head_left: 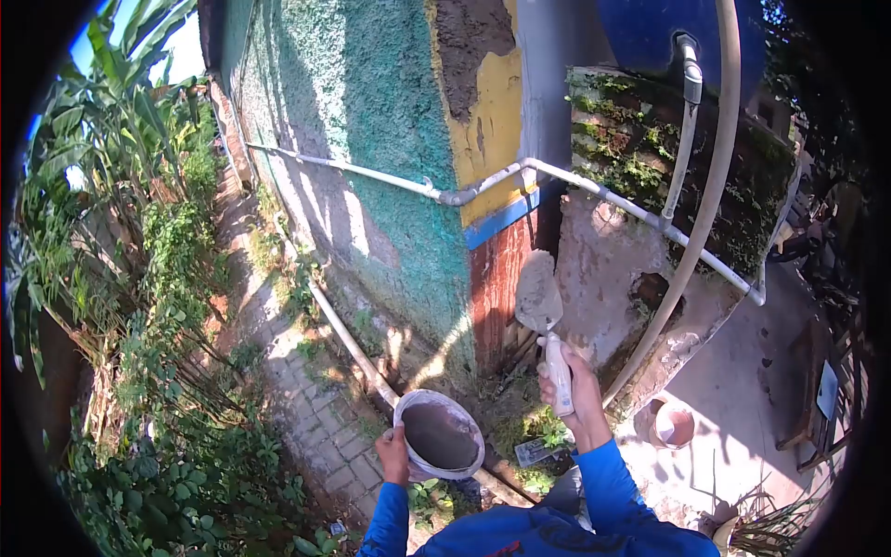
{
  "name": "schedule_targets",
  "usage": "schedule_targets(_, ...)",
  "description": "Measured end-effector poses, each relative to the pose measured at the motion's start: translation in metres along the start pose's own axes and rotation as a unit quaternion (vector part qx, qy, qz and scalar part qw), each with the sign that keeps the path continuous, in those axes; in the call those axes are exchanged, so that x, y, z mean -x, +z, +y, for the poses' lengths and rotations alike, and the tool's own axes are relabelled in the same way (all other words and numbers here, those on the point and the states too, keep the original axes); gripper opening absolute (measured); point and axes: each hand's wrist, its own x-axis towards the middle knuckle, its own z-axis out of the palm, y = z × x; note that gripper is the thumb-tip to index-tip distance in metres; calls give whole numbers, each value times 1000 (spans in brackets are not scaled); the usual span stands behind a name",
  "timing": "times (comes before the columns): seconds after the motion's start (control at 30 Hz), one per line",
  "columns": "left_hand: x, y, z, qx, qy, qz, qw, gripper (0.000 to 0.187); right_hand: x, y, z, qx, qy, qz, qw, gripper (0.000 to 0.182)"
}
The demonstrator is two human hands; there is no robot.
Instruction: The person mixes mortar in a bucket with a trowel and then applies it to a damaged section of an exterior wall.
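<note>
My left hand [393,455] is closed on the rim of a bucket [479,436], which is tilted a little toward me. Grey mortar [438,436] fills the part of its inside that shows. In my right hand [579,390] is a trowel [539,295], held by its pale handle with the blade pointing up and away. Some grey mortar coats the blade. Behind the blade, in this view, stands the lower corner of the wall, where red paint [497,288] is worn. Above it the corner carries bands of blue and yellow paint [498,107].
A white pipe [362,170] runs along the green wall [390,84] and round the corner. A thick hose [710,200] hangs at right, beside a mossy block wall [631,130]. Another bucket [672,425] stands on the ground. Leafy plants [176,371] border the brick path [320,427].
</note>
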Motion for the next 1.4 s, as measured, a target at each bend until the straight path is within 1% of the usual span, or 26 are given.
schedule_targets(0.1, 10, -17, -1, 14, -2, 26, 1000, 35, -12, 60, -52, 11, -256, 55, 965, 45)
schedule_targets(0.17, 23, -29, 10, 11, -16, 60, 998, 36, -23, 98, -83, 20, -423, 109, 899, 42)
schedule_targets(0.23, 24, -49, -8, 5, -32, 84, 996, 36, -44, 118, -106, 22, -553, 160, 818, 39)
schedule_targets(0.27, 25, -59, -19, 2, -52, 106, 993, 37, -55, 125, -119, 19, -553, 158, 818, 39)
schedule_targets(0.33, 33, -79, -32, -13, -62, 131, 989, 38, -77, 134, -144, 66, -707, 254, 657, 36)
schedule_targets(0.37, 32, -94, -63, -53, -42, 157, 985, 40, -89, 137, -152, 63, -708, 252, 657, 36)
schedule_targets(0.43, 45, -116, -67, -253, -72, 140, 955, 52, -110, 142, -164, 60, -763, 319, 559, 37)
schedule_targets(0.47, 20, -141, -127, 14, 19, 73, 997, 23, -119, 149, -168, 46, -767, 348, 537, 40)
schedule_targets(0.57, 19, -154, -132, -30, 26, 123, 992, 27, -161, 168, -165, 33, -751, 421, 509, 39)
schedule_targets(0.63, 29, -162, -133, -73, 32, 170, 982, 31, -212, 175, -151, -22, -752, 341, 564, 43)
schedule_targets(0.73, 56, -163, -136, -132, 39, 233, 963, 37, -287, 214, -107, 156, -684, 389, 598, 41)
schedule_targets(0.8, 88, -160, -136, -171, 36, 266, 948, 41, -298, 215, -43, 356, -512, 190, 758, 38)
schedule_targets(0.83, 100, -159, -133, -191, 36, 279, 941, 43, -279, 210, 8, 434, -519, 150, 721, 35)
schedule_targets(0.87, 97, -157, -108, -244, -129, 228, 934, 40, -247, 197, 64, 435, -504, 110, 738, 36)
schedule_targets(0.9, 92, -152, -107, -242, -129, 224, 935, 40, -210, 179, 115, 410, -423, 58, 806, 43)
schedule_targets(0.93, 91, -147, -110, -138, -127, 201, 961, 38, -180, 155, 169, 431, -417, 49, 799, 44)
schedule_targets(0.97, 92, -144, -111, -35, -123, 178, 976, 37, -145, 139, 197, 419, -346, 13, 839, 46)
schedule_targets(1.0, 93, -143, -105, -37, -124, 175, 976, 37, -120, 127, 208, 409, -292, -13, 864, 47)
schedule_targets(1.03, 92, -141, -97, -82, -136, 161, 974, 40, -105, 116, 209, 398, -238, -38, 885, 49)
schedule_targets(1.1, 89, -122, -78, -162, -157, 130, 965, 46, -107, 111, 179, 497, -374, -50, 781, 46)
schedule_targets(1.13, 88, -112, -69, -202, -167, 113, 958, 49, -113, 108, 155, 429, -266, -20, 863, 42)
schedule_targets(1.17, 87, -105, -61, -243, -176, 98, 949, 52, -130, 102, 133, 402, -188, -28, 896, 37)
schedule_targets(1.2, 88, -101, -54, -284, -185, 84, 937, 56, -134, 117, 97, 320, -280, -58, 903, 34)
schedule_targets(1.23, 89, -98, -49, -285, -184, 83, 937, 56, -148, 121, 69, 173, -217, -74, 958, 33)
schedule_targets(1.33, 92, -85, -30, -219, -153, 70, 961, 56, -224, 118, 5, 182, -312, -15, 932, 29)
schedule_targets(1.4, 89, -88, -62, -172, -130, 78, 973, 53, -257, 111, -31, 227, -319, 9, 920, 34)
